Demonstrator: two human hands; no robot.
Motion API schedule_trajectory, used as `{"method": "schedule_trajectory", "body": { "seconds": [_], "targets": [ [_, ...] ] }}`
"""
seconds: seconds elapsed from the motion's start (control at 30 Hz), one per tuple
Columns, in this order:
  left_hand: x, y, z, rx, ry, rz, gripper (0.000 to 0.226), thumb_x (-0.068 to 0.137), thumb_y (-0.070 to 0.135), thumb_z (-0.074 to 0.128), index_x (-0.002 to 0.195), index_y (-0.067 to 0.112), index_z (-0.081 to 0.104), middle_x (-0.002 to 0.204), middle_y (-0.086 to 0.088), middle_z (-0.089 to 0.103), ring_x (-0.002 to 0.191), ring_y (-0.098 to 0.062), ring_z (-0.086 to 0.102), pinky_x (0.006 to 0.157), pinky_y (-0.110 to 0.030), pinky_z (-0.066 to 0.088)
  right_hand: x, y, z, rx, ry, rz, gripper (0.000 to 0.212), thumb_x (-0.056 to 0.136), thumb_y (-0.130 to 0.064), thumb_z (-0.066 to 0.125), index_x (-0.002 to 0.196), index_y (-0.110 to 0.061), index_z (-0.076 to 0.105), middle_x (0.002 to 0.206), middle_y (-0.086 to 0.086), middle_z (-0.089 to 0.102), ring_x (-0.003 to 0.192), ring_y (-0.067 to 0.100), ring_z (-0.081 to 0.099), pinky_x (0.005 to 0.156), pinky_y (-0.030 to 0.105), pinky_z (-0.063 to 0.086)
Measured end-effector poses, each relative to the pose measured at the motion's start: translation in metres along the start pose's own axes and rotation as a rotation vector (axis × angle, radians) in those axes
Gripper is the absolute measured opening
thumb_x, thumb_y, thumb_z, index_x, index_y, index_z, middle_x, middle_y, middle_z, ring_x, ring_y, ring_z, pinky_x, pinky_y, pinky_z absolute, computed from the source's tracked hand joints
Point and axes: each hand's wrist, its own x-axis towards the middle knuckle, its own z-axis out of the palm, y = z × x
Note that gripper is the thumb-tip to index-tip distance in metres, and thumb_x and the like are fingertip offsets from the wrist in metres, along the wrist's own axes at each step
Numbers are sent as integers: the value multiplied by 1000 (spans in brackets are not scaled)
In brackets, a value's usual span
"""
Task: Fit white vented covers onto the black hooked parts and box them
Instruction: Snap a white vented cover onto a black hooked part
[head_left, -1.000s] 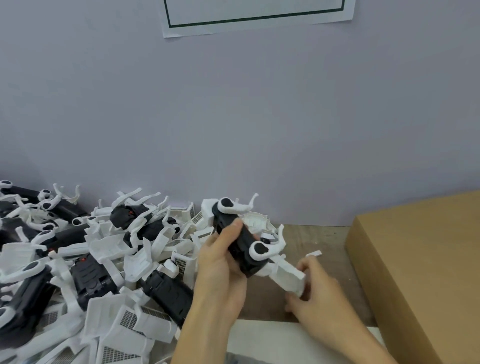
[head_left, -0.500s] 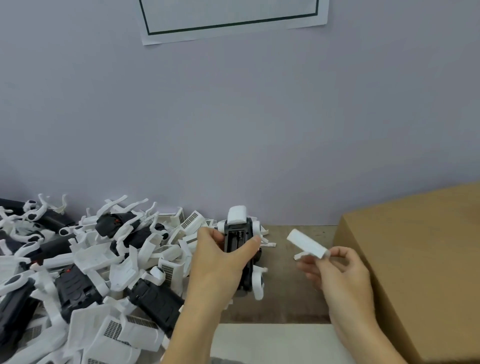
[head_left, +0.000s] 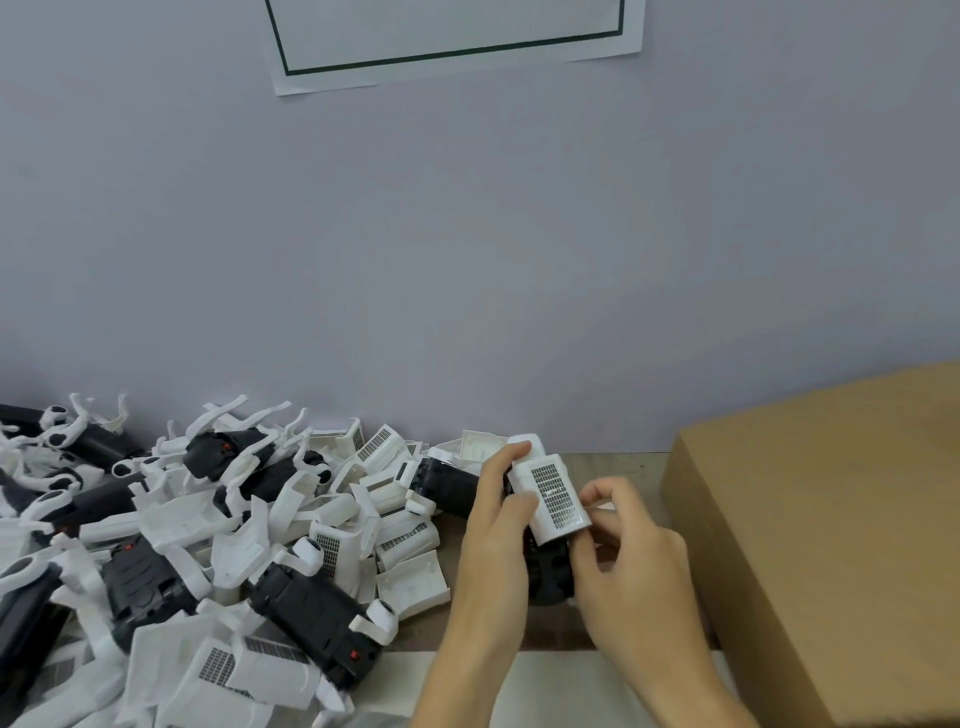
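Here the wall (head_left: 467, 234) is filling most of the view, with a paper sheet (head_left: 452, 41) hanging high on it. Measured from the cardboard box (head_left: 831, 545), which is sitting closed-looking at the right on the worktop (head_left: 623, 462), everything else is lying to its left. Far left of the box a pile (head_left: 208, 545) of loose black hooked parts and white vented covers is spreading across the worktop. Just left of the box, the two hands are working together above the worktop. The left hand (head_left: 493, 525) is gripping a black part (head_left: 545, 566), fingers curled round its far side. The right hand (head_left: 628, 551), nearest the box, is pinching the lower end of a white cover (head_left: 550, 499), which is lying grille-up against the black part and appears to be going on, not yet clearly seated.

In my judgement the fitting step is under way, and boxing is not yet begun. The main risk is the cover going on skewed: if the right hand is pressing only one end, the clips on the other may be missing their slots, leaving it half latched or bending a tab. The thin white hooks may also be snagging fingers or the pile. The box, showing no opening from here, may need opening first.
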Motion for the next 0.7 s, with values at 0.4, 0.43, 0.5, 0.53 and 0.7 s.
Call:
{"method": "schedule_trajectory", "body": {
  "seconds": [0.4, 0.43, 0.5, 0.53, 0.7],
  "targets": [
    [2, -18, -1, 280, 52, 251, 65, 86, 16, 69, 134, 51, 43, 128, 7, 61, 118, -15, 61, 99, -42, 52, -1, -2, 3, 254, -98, 51, 20, 91, -34, 66, 104, -49, 61, 101, -33, 69, 98, -10, 65, 75, 7, 50],
    [2, -19, -1, 304, 20, 262, 68, 85, 13, 71, 135, 51, 44, 129, 9, 60, 118, -13, 61, 98, -39, 53, 0, 0, 4, 232, -63, 57, 16, 89, -36, 68, 101, -45, 65, 96, -29, 71, 92, -8, 67, 73, 11, 52],
    [0, -20, -1, 336, -44, 276, 71, 84, 9, 71, 136, 50, 45, 132, 14, 58, 122, -10, 59, 100, -37, 52, 2, 2, 3, 155, 17, 78, 5, 87, -36, 71, 92, -36, 70, 83, -23, 74, 81, -4, 69, 66, 13, 52],
    [-1, -21, -1, 353, -69, 282, 72, 84, 9, 70, 138, 48, 44, 135, 15, 56, 126, -9, 56, 104, -38, 50, 3, 3, 2, 123, 43, 86, 4, 88, -36, 71, 88, -33, 71, 78, -21, 74, 77, -4, 69, 64, 14, 52],
    [-1, -25, -1, 389, -99, 274, 80, 83, 6, 71, 146, 43, 37, 142, 16, 51, 132, -9, 51, 110, -38, 43, 2, 3, -1, 40, 63, 95, 16, 89, -41, 67, 76, -31, 72, 69, -23, 72, 69, -7, 68, 61, 13, 51]
  ]
}}
